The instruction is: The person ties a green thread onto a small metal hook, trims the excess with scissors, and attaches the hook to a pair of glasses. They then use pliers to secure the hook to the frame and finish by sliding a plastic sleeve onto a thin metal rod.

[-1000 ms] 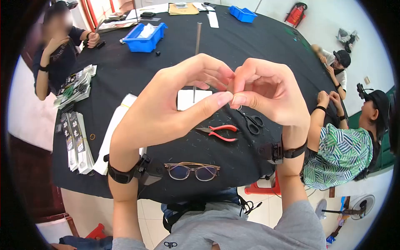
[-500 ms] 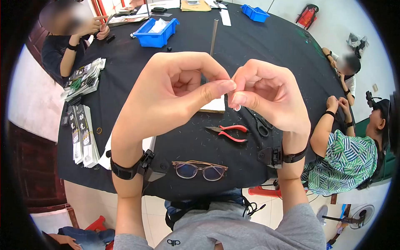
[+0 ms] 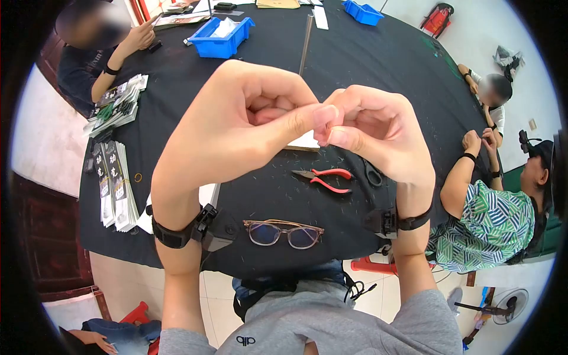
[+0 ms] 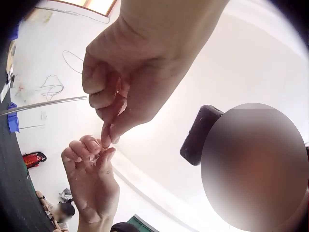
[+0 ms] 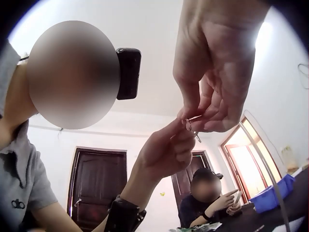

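Observation:
In the head view my left hand (image 3: 236,130) and right hand (image 3: 378,133) meet fingertip to fingertip above the table. Between them is a small, shiny wire piece with a loop (image 5: 189,125), best seen in the right wrist view. The right thumb and forefinger pinch it, and the left thumb and forefinger pinch at the same spot. The left hand's other fingers are curled into the palm. Fingertips hide most of the wire. Below the hands lie red-handled pliers (image 3: 331,172) and black scissors (image 3: 372,173), partly covered by the right hand.
A metal rod (image 3: 306,47) rises behind the hands, near a white block (image 3: 306,142). Glasses (image 3: 284,235) lie near the front edge. Packet stacks (image 3: 118,186) and a rubber band (image 3: 138,177) are at left, a blue bin (image 3: 219,46) farther back. Other people sit around the table.
The left hand's other fingers have curled further into its palm, and its thumb has shifted over the pinch point. The right hand keeps its pinch. The head view has shifted slightly.

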`<state>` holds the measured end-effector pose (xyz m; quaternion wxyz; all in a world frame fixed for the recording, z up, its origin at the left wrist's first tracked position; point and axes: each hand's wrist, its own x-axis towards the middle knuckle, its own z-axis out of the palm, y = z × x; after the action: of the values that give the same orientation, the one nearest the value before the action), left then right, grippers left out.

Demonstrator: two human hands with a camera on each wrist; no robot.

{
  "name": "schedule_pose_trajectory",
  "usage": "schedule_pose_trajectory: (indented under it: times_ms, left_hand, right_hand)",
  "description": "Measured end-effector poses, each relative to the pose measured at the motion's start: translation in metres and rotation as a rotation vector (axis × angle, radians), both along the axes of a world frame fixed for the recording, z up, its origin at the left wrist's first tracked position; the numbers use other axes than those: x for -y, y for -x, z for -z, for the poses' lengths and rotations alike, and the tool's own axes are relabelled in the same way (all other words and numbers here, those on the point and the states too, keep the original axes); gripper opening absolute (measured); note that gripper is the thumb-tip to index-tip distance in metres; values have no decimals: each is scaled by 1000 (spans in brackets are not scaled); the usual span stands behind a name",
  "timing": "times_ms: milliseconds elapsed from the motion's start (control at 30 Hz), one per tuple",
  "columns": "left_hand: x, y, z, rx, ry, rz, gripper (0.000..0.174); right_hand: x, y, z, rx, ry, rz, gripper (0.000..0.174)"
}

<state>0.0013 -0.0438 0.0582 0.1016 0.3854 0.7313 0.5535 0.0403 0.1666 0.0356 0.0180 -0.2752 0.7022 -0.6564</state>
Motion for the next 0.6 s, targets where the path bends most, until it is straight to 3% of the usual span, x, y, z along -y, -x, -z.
schedule_pose_trajectory:
  times_ms: [200, 367, 433, 600]
  left_hand:
    - [0, 0, 3, -59, 6, -32, 16]
    - [-2, 3, 5, -70, -32, -46, 18]
    - [-1, 1, 3, -72, -22, -55, 18]
    - [-4, 2, 8, -127, -63, -64, 18]
  right_hand:
    - [1, -3, 16, 26, 111, -41, 14]
    - [9, -20, 37, -99, 265, 200, 20]
    - [11, -28, 47, -106, 287, 210, 13]
    - [28, -39, 63, -97, 294, 287, 17]
